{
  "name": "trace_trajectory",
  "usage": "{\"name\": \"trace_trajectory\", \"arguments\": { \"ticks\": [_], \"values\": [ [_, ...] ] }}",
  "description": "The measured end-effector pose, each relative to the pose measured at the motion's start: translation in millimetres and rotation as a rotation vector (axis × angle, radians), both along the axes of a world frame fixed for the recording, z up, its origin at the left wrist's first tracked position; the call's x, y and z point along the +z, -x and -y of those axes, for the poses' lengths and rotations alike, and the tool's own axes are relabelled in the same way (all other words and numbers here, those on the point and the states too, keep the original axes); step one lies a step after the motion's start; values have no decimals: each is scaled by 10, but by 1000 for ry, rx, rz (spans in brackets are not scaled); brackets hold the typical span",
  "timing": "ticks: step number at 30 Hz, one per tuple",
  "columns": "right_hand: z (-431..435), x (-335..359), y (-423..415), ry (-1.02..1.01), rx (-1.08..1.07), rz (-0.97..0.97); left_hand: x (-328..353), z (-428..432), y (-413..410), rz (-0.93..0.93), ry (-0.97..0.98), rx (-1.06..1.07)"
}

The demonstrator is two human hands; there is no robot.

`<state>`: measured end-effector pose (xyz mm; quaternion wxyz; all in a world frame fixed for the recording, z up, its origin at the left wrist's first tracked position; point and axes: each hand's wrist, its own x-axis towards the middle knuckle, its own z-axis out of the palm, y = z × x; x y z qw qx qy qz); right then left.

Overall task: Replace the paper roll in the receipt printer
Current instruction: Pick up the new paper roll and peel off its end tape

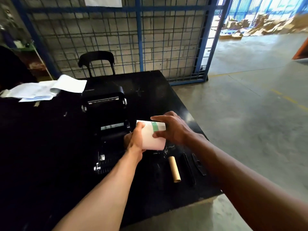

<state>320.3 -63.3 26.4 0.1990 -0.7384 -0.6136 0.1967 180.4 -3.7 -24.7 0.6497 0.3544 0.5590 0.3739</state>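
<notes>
Warehouse corner with a blue wire cage wall (140, 39) behind a black desk (41, 147), concrete floor off to the right. The printer (106, 114) sits open mid-desk. Just right of it, both hands hold the new paper roll (152, 137) above the desk: left hand (135, 139) wraps its left end, grip clamped on the roll, and right hand (173, 127) pinches it from the top right, fingers closed near the green tape strip (155, 126). The old cardboard core (174, 169) lies nearer, beside two black strips (189, 169) I can't identify.

My take: peel that tape cleanly first so the paper's loose end isn't torn, then check which way it unwinds before dropping it in. The printer's inside is basically black-on-black, so the roll bay is hard to read. Papers (45, 89) sit far left.
</notes>
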Motion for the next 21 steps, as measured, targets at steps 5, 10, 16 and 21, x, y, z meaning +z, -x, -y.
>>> {"name": "trace_trajectory", "arguments": {
  "ticks": [5,10,16,21],
  "values": [
    [-23,44,423,-115,82,157,19,57,418,9,41,3],
    [-17,-32,837,-174,12,116,-88,129,878,14,65,-11],
    [-128,-63,967,-112,-62,-10,-181,106,1048,13,29,-35],
    [-330,-73,796,-107,-155,-16,-202,-35,916,16,8,-109]
  ]
}}
